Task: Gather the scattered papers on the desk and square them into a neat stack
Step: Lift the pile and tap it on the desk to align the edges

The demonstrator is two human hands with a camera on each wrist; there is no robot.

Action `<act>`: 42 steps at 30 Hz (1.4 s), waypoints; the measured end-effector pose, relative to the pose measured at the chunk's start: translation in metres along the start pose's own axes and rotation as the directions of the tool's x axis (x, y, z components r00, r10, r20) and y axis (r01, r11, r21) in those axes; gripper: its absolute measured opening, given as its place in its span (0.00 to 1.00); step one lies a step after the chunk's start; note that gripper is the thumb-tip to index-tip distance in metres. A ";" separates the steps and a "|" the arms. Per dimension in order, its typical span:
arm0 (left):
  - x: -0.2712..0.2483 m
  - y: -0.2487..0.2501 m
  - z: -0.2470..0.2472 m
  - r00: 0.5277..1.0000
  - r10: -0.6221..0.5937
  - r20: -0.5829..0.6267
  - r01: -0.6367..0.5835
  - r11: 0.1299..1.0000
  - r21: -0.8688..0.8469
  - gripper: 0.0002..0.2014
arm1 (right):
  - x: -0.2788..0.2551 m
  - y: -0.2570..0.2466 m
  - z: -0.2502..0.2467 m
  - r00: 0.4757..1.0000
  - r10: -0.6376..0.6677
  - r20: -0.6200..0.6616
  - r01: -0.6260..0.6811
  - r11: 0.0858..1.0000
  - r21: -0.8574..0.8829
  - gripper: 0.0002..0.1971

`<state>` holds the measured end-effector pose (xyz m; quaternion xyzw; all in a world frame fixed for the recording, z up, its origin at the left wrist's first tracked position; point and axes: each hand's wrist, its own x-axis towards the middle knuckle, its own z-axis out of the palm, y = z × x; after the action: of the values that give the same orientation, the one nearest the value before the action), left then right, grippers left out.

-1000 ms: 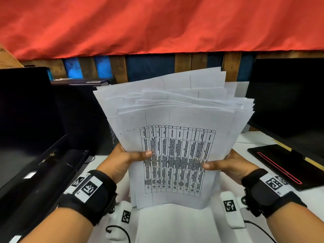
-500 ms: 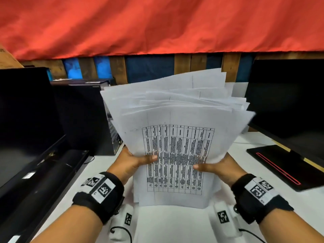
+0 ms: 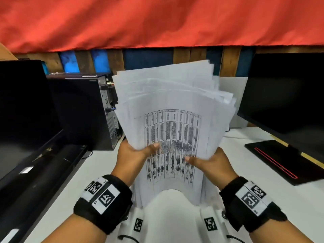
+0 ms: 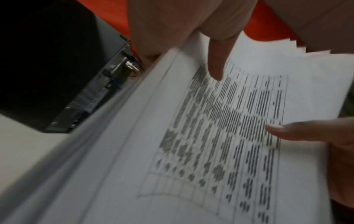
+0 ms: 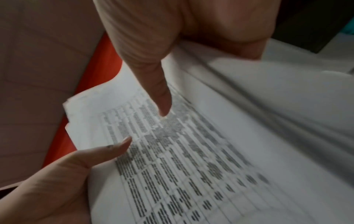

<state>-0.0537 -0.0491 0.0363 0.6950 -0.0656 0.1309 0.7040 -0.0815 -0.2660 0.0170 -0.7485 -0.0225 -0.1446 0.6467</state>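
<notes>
- The papers stand upright in both hands, above the white desk, and the bottom edges are down near the desk.
- A second ago the papers spread out wide like a fan. Now the bunch is narrower and the sides are pushed closer in.
- The top edges are not even now. Some sheets stick up higher at the back.
- The hands sit closer to each other than they did before.
- The left hand holds the left side of the papers. Its thumb lies across the front sheet and its fingers are behind, out of sight.
- The right hand holds the right side the same way, thumb in front, fingers hidden behind.
- The front sheet has a printed table with many lines and boxes. The words are too small and blurry to read.
- Each wrist has a black band with white tags that show black square patterns. On the left band a small mark beside the pattern looks like "L5", but I am not sure.
- A black computer box stands to the left, and a dark screen stands to the right.
</notes>
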 end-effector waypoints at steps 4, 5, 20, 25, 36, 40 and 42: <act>-0.001 -0.023 -0.014 0.982 -0.158 0.101 0.158 0.987 0.002 0.30 | -0.004 0.020 -0.009 0.993 0.105 0.050 -0.108 0.992 0.057 0.18; -0.002 -0.026 -0.015 0.977 -0.183 0.109 0.183 0.983 0.010 0.26 | -0.004 0.023 -0.009 0.991 0.124 0.046 -0.127 0.989 0.075 0.17; 0.031 0.081 -0.001 0.982 0.174 -0.078 -0.187 0.955 -0.231 0.20 | 0.025 -0.084 -0.006 0.737 -0.581 -0.345 0.497 0.812 -0.304 0.54; 0.043 0.112 0.012 0.928 0.290 -0.235 -0.324 0.938 -0.123 0.21 | 0.026 -0.108 0.003 0.691 -0.667 -0.277 0.443 0.694 -0.568 0.27; 0.044 0.106 0.006 0.914 0.294 -0.281 -0.304 0.953 0.007 0.04 | 0.017 -0.106 -0.002 0.712 -0.660 -0.241 0.381 0.651 -0.657 0.28; 0.044 0.112 0.011 0.916 0.299 -0.267 -0.313 0.949 -0.014 0.12 | 0.020 -0.116 0.002 0.718 -0.670 -0.187 0.340 0.573 -0.746 0.27; 0.046 0.109 0.008 0.913 0.295 -0.282 -0.301 0.953 0.026 0.06 | 0.020 -0.115 0.003 0.716 -0.666 -0.208 0.317 0.576 -0.753 0.25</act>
<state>-0.0395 -0.0533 0.1541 0.6447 -0.0705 0.3341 0.6840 -0.0868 -0.2477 0.1319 -0.8298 -0.0256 -0.4996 0.2472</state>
